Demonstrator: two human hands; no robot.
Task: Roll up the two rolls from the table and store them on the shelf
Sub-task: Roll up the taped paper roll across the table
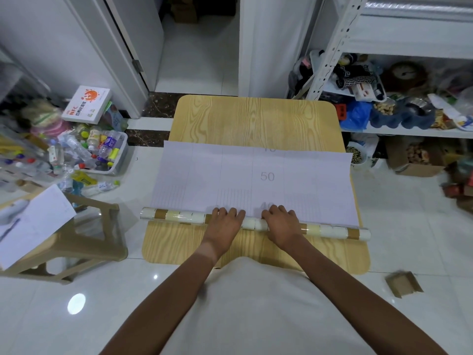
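Observation:
A long roll (179, 217) patterned in white, cream and brown lies across the near part of the small wooden table (252, 119). Its unrolled sheet (256, 180), pale lilac backing with grid lines and numbers, stretches away from me toward the table's middle. My left hand (225, 222) and my right hand (281, 222) rest side by side on top of the rolled part, fingers curved over it toward the sheet. The white metal shelf (409, 130) stands at the right. Only one roll is visible on the table.
A beige plastic stool (84, 242) with a white sheet on it stands at my left. A bin of plastic bottles (102, 152) and clutter fill the left floor. Cardboard boxes (414, 160) sit under the shelf, a small cardboard piece (403, 284) on the tiles at right.

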